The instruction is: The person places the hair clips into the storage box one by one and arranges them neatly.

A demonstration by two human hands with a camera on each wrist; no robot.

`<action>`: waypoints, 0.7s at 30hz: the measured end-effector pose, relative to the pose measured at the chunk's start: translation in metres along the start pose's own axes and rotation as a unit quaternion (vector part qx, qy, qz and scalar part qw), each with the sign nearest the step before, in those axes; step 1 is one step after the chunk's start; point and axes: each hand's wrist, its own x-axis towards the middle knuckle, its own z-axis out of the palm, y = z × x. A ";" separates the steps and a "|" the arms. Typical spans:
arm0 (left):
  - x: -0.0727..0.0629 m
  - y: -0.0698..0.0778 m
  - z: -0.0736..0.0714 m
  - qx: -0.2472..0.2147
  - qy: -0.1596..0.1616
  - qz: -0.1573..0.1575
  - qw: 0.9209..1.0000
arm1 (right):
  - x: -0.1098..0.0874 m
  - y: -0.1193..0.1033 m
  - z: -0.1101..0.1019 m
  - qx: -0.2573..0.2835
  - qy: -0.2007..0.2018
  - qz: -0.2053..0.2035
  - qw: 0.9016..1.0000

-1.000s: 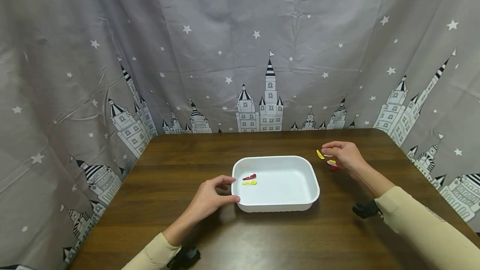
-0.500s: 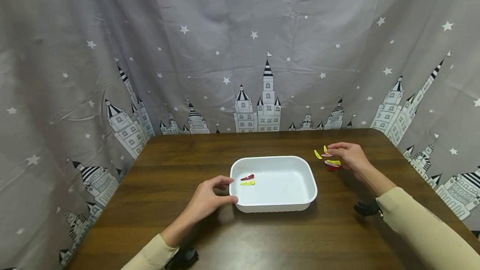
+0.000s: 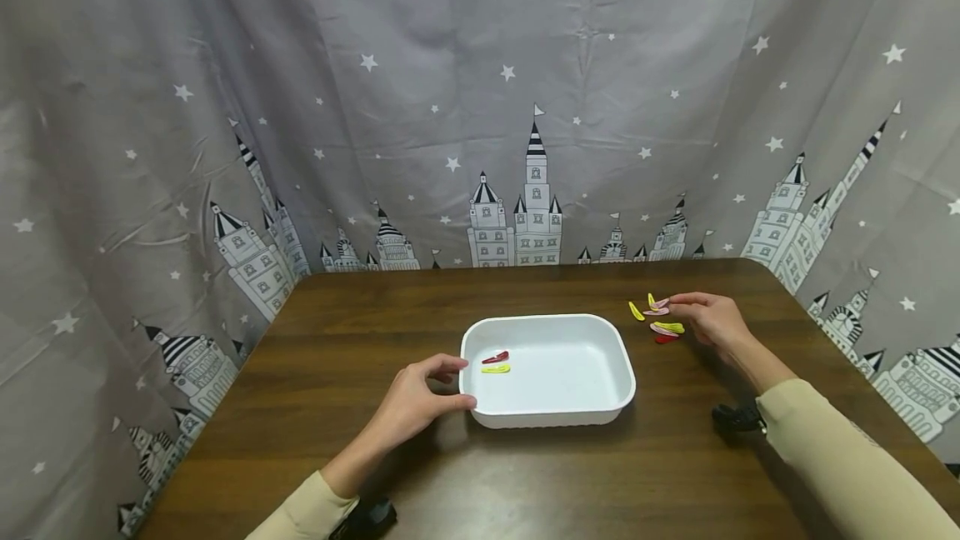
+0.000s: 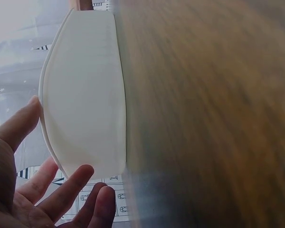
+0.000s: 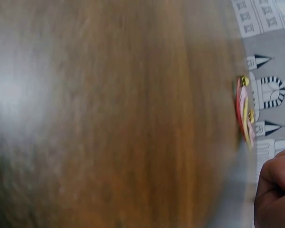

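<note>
My left hand (image 3: 420, 394) holds the left end of a white plastic tray (image 3: 555, 419), thumb and fingertips at its rim. The left wrist view shows the thumb on the edge of the tray (image 4: 85, 95) and the fingers by its corner. Inside the tray lie a red hair clip (image 3: 495, 357) and a yellow hair clip (image 3: 496, 369). My right hand (image 3: 712, 322) pinches a pink hair clip (image 3: 661, 304) at its end, over the loose clips on the right. In the right wrist view only part of the hand (image 5: 278, 185) shows.
Around the pinched clip lie more hair clips: yellow ones (image 3: 636, 312), pink ones and a red one (image 3: 665, 339). They rest on the brown wooden table (image 3: 570, 473) right of the tray. A grey castle-print curtain (image 3: 420, 90) hangs behind the table's far edge.
My right hand has drawn slightly right and nearer, and a pink clip now shows at its fingertips. The left hand has stayed on the tray.
</note>
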 end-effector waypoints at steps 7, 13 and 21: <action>-0.001 0.000 0.000 -0.005 -0.003 0.001 1.000 | 0.005 0.010 -0.004 0.005 -0.005 0.022 1.000; -0.002 0.000 0.000 0.001 -0.004 0.006 1.000 | 0.005 0.017 -0.008 -0.012 -0.024 0.028 0.999; 0.000 -0.001 0.000 -0.001 -0.003 -0.001 1.000 | 0.006 0.021 -0.018 -0.028 -0.047 0.025 0.998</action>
